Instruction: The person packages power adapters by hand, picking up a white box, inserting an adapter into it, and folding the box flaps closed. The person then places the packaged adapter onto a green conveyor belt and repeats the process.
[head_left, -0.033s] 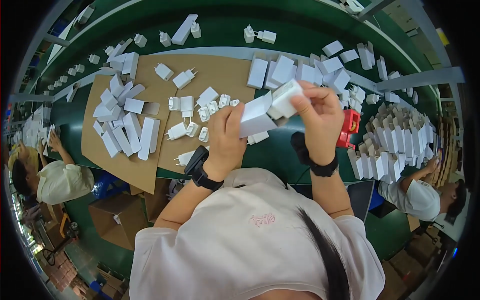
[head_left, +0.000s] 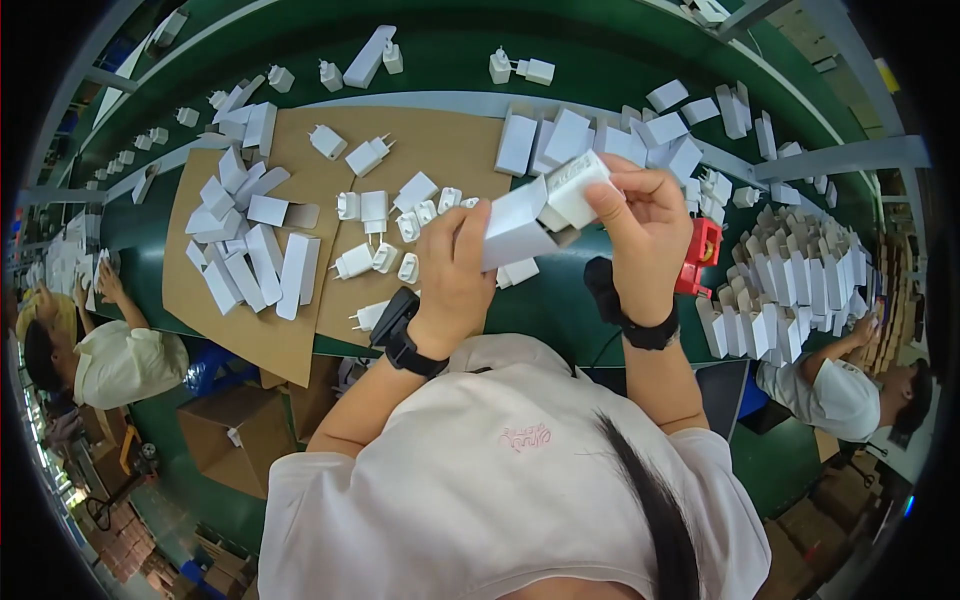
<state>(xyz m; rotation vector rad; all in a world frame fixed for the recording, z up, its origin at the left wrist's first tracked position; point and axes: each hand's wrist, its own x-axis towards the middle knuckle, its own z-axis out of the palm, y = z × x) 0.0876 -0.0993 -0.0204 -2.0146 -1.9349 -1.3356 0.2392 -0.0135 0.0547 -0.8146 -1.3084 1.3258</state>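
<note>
In front of my chest, my left hand [head_left: 452, 268] is wrapped round a white carton [head_left: 515, 232], which slants up to the right. A white plug charger [head_left: 577, 192] sits at the carton's open upper end, its lower part hidden by the carton's edge. My right hand [head_left: 648, 228] pinches the charger's outer end between thumb and fingers. Several loose white chargers [head_left: 368, 157] lie on the brown cardboard sheet [head_left: 285, 140] beyond my left hand. A pile of white cartons [head_left: 262, 262] lies farther left on that sheet.
White boxes [head_left: 567, 138] stand across the far side. A red tape dispenser [head_left: 697, 258] is beyond my right hand, near many upright open cartons [head_left: 790, 275]. More chargers [head_left: 331, 77] stand along the green belt [head_left: 440, 75]. Co-workers sit at left [head_left: 130, 360] and right [head_left: 835, 395].
Both hands, the carton and the charger have shifted very slightly to the right. The grip of each hand is the same.
</note>
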